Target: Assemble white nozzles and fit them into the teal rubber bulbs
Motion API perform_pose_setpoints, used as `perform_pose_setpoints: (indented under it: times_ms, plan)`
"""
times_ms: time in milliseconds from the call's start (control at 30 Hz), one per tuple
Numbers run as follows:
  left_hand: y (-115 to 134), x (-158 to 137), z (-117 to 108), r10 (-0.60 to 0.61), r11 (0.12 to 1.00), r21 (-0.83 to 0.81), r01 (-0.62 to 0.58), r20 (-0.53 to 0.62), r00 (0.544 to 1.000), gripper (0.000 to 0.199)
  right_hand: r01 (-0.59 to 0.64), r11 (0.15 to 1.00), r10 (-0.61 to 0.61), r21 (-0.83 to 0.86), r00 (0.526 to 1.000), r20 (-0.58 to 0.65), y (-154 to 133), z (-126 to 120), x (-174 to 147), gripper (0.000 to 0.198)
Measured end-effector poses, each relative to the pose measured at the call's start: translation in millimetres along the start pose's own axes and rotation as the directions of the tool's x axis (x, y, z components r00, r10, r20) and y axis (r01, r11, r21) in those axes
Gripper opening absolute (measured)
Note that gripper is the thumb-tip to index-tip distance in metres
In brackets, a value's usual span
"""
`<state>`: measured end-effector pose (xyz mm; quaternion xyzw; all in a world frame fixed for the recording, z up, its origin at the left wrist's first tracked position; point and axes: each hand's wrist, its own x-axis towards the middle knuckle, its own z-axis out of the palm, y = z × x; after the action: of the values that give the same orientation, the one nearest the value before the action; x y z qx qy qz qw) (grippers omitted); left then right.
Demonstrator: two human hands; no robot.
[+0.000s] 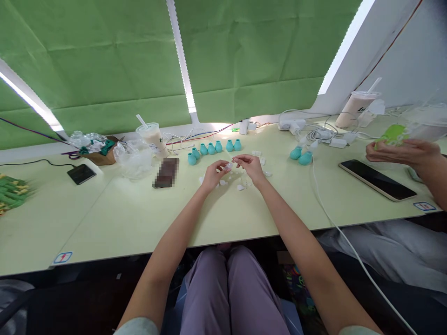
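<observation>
My left hand (213, 174) pinches a small clear-white plastic piece (228, 166) above the table. Close beside it, the fingertips of my right hand (250, 167) are pressed together near that piece; what they hold, if anything, is too small to make out. Under and around both hands lie several small white pieces (240, 187). Beyond my hands stands a row of several turquoise vase-shaped pieces (211, 149) with open necks. Two more turquoise pieces (305, 158) lie to the right.
A blurred dark rectangle (166, 173), a plastic bag (132, 160) and a drink cup (153, 138) are on the left. Rightward, a white cable (323, 200) crosses the table edge beside a phone (377, 179). Another person's hand (408, 151) holds a light-green piece (393, 135).
</observation>
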<state>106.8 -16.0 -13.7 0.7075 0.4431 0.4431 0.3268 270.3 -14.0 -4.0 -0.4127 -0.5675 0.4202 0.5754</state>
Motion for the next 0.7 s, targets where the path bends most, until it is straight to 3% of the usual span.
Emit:
perform_pose_setpoints:
  times_ms: [200,300,367,433,533,700]
  plan:
    - [-3.5,0.6,1.5,-0.009,0.999,0.041,0.009,0.013,1.0,0.024,0.004,0.999,-0.004,0.043,1.0,-0.008,1.8,-1.9,1.2,0.021]
    - [-10.9,5.5,-3.8,-0.026,0.999,0.023,0.028,-0.079,0.997,0.024,0.072,0.987,-0.068,-0.141,0.997,0.034,5.2,-4.1,0.9,0.017]
    - [-15.2,8.8,-9.6,-0.051,0.999,-0.003,0.051,-0.161,0.986,0.024,0.126,0.912,-0.074,-0.391,0.987,0.144,7.7,-5.1,-1.0,0.012]
    - [-18.5,11.5,-15.8,-0.071,0.997,-0.034,0.066,-0.223,0.972,0.025,0.197,0.765,-0.032,-0.613,0.962,0.27,10.6,-5.3,-3.6,0.007]
    - [-22.5,14.2,-23.7,-0.097,0.994,-0.081,0.078,-0.277,0.956,0.026,0.301,0.602,0.01,-0.74,0.923,0.384,14.8,-4.9,-6.4,0.006]
    - [-27.7,16.7,-32.3,-0.14,0.987,-0.126,0.105,-0.319,0.937,0.025,0.332,0.581,0.007,-0.743,0.911,0.412,17.5,-6.7,-6.0,0.006]
